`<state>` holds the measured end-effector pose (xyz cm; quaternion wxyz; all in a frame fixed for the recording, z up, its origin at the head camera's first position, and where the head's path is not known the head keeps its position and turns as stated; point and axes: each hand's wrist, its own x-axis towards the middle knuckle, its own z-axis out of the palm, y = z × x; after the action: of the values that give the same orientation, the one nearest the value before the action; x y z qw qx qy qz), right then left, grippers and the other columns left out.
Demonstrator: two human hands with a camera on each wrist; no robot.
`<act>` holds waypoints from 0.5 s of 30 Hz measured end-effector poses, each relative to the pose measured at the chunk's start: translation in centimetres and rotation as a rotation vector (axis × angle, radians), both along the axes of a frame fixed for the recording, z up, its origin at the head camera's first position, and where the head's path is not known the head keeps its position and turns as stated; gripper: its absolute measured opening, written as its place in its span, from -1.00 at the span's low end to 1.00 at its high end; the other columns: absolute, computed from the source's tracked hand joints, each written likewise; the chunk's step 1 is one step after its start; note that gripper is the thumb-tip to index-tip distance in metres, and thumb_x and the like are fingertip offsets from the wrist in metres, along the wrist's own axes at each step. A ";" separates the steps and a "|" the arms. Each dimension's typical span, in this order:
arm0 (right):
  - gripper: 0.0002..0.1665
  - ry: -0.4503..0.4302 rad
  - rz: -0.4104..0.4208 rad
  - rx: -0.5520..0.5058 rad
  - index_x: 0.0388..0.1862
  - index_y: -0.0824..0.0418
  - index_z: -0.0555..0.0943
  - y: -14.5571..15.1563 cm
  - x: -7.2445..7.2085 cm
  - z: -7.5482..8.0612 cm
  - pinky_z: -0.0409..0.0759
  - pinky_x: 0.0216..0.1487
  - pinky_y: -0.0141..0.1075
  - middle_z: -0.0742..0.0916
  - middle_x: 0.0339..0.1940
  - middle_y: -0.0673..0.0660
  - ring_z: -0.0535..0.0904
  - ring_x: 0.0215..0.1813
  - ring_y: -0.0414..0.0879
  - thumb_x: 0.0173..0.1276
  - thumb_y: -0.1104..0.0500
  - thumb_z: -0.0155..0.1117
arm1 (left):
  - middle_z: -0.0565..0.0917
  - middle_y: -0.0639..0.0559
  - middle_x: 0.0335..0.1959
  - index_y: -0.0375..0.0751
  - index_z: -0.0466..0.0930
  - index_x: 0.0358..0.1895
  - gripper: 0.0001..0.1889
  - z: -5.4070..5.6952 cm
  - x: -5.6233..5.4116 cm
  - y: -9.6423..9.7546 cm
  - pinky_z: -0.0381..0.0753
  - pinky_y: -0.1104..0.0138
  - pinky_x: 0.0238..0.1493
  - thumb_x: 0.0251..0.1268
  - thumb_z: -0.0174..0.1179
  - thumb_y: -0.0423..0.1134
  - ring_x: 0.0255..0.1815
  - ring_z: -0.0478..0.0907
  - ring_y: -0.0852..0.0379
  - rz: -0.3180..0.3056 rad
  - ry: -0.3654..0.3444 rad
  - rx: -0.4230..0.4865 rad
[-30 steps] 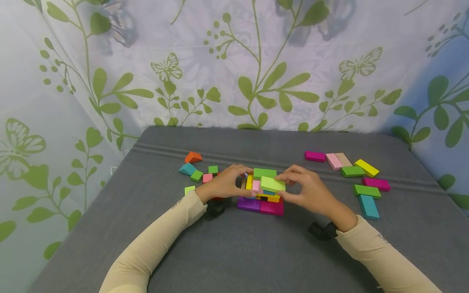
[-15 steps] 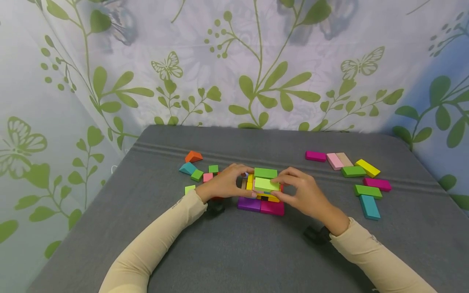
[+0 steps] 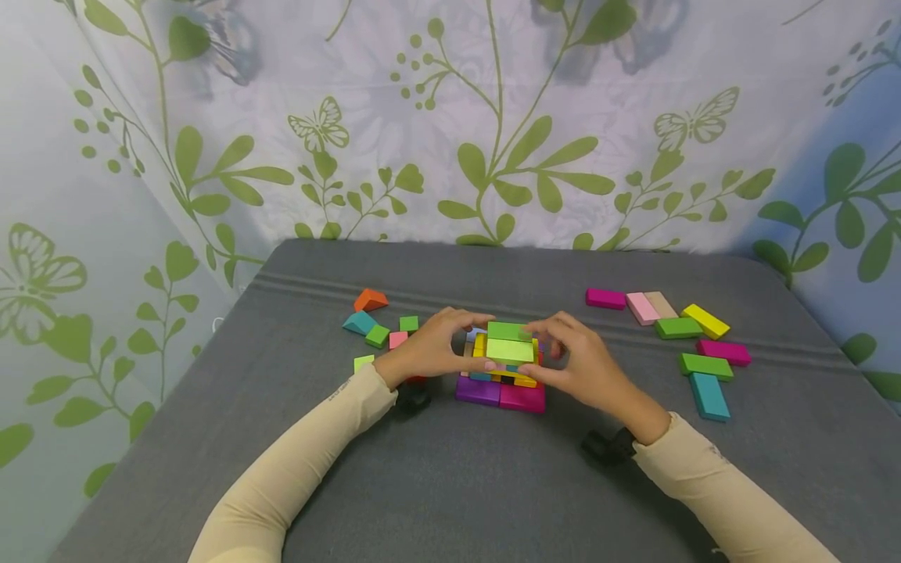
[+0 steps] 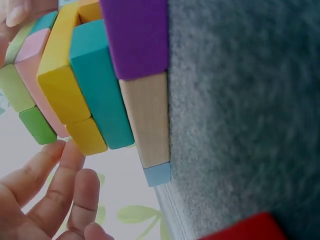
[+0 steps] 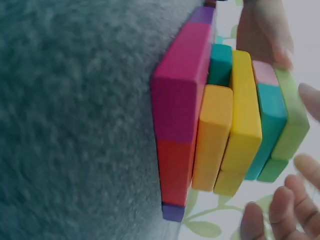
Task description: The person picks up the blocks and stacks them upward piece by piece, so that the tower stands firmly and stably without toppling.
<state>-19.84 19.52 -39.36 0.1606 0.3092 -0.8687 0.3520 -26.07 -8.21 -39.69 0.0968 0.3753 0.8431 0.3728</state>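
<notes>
A low stack of coloured wooden blocks stands between the hands, with a purple block (image 4: 140,40) and a magenta block (image 3: 522,398) in its bottom layer. On top, a pale green block (image 3: 510,351) lies in front of a green block (image 3: 507,331). My left hand (image 3: 439,344) is at the left end of these two, its thumb tip right at the pale green block and its fingertips at the green one. Around the right end is my right hand (image 3: 587,361), thumb and fingers spread apart, with a gap to the blocks in the right wrist view.
Small loose blocks, among them an orange one (image 3: 370,300) and a teal one (image 3: 360,323), lie left of the stack. Several long blocks, including a yellow one (image 3: 706,321) and a teal one (image 3: 709,396), lie to the right on the grey table (image 3: 450,485).
The right hand has brought the pale green block left onto the stack in front of the green one and let go of it. The left hand has shifted slightly up to the top blocks.
</notes>
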 end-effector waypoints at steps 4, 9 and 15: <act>-0.24 -0.211 -0.022 -0.020 0.39 0.42 0.60 0.7 -0.3 0.0 0.59 -0.29 -0.28 0.62 -0.11 0.26 0.51 -0.35 -0.14 0.24 0.28 0.70 | 0.64 -0.10 0.37 -0.24 0.48 0.57 -0.22 0.1 0.0 0.0 0.51 -0.10 0.33 0.36 0.50 -0.03 0.30 0.49 -0.10 0.013 -0.002 0.013; -0.29 -0.297 -0.023 -0.033 0.39 0.40 0.60 1.1 -0.6 -0.2 0.55 -0.31 -0.29 0.63 -0.05 0.29 0.50 -0.35 -0.14 0.30 0.27 0.64 | 0.66 -0.10 0.36 -0.22 0.51 0.55 -0.25 0.2 0.1 0.0 0.52 -0.05 0.32 0.36 0.51 -0.02 0.27 0.50 -0.10 0.016 0.010 0.008; -0.28 -0.329 -0.016 -0.035 0.41 0.38 0.58 1.4 -0.8 -0.2 0.57 -0.28 -0.27 0.63 -0.01 0.30 0.52 -0.33 -0.13 0.32 0.23 0.64 | 0.67 -0.10 0.34 -0.24 0.51 0.54 -0.26 0.1 0.1 0.0 0.52 -0.04 0.32 0.37 0.50 -0.04 0.27 0.51 -0.10 0.008 0.017 0.012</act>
<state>-20.60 20.88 -39.57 0.0243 0.2377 -0.8794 0.4118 -25.98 -8.21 -39.55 0.0858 0.3757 0.8431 0.3751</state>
